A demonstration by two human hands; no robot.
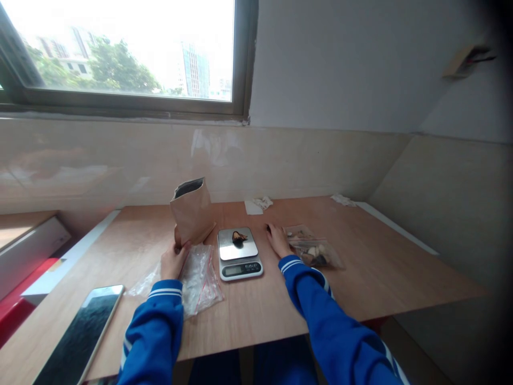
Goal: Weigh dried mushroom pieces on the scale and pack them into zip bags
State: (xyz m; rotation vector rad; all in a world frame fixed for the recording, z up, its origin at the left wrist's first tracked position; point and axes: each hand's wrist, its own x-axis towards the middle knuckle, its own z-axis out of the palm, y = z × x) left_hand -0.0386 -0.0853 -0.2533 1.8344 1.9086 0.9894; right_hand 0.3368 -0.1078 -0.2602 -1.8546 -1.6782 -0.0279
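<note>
My left hand (175,262) is closed on the lower left of a brown paper bag (194,214), which stands upright with its mouth open. Under and beside that wrist lie clear zip bags (198,283). A kitchen scale (240,270) sits between my hands, carrying a dark and tan dried piece (239,238) on its metal plate. To the right of the scale, my right hand (278,240) rests low over the table with bent fingers. Something small and dark shows at its fingertips, too small to name. Two zip bags (320,254) with dried pieces inside lie beside that hand.
A large phone (86,331) lies at the table's left front. White paper with a crumpled tissue (256,205) is near the back edge, and another crumpled tissue (343,200) lies farther right. The wooden table (385,262) meets a tiled wall (304,160) below a window.
</note>
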